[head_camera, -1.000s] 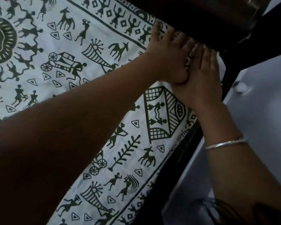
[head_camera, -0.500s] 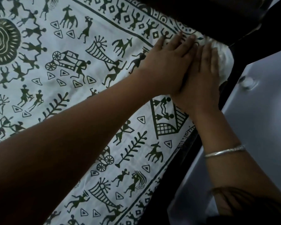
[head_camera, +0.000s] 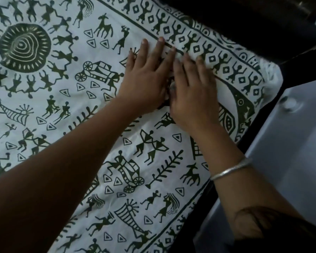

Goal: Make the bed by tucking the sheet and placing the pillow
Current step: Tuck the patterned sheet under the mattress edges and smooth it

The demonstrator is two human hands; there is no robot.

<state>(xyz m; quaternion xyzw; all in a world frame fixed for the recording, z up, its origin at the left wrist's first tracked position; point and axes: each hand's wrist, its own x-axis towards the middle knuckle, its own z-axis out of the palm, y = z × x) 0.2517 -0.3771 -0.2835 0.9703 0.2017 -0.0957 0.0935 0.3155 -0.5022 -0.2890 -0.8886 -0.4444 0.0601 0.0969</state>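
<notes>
A white sheet point(head_camera: 66, 110) printed with dark green figures, carts and a spiral sun covers the bed. Its bordered corner point(head_camera: 263, 73) lies bunched at the upper right by the dark bed frame. My left hand point(head_camera: 146, 79) lies flat on the sheet, fingers straight and spread. My right hand point(head_camera: 192, 92) presses flat beside it, thumbs touching, fingers pointing toward the border band. A silver bangle point(head_camera: 230, 169) circles my right wrist. No pillow is in view.
The dark headboard and frame point(head_camera: 254, 21) run along the top right. A pale floor or panel point(head_camera: 288, 152) with a small round knob point(head_camera: 290, 105) lies to the right of the bed edge. A dark sleeve point(head_camera: 274, 232) shows at the lower right.
Both hands have drawn back from the corner at the headboard toward the middle of the sheet. The corner of the sheet now lies exposed and bunched beyond the fingertips.
</notes>
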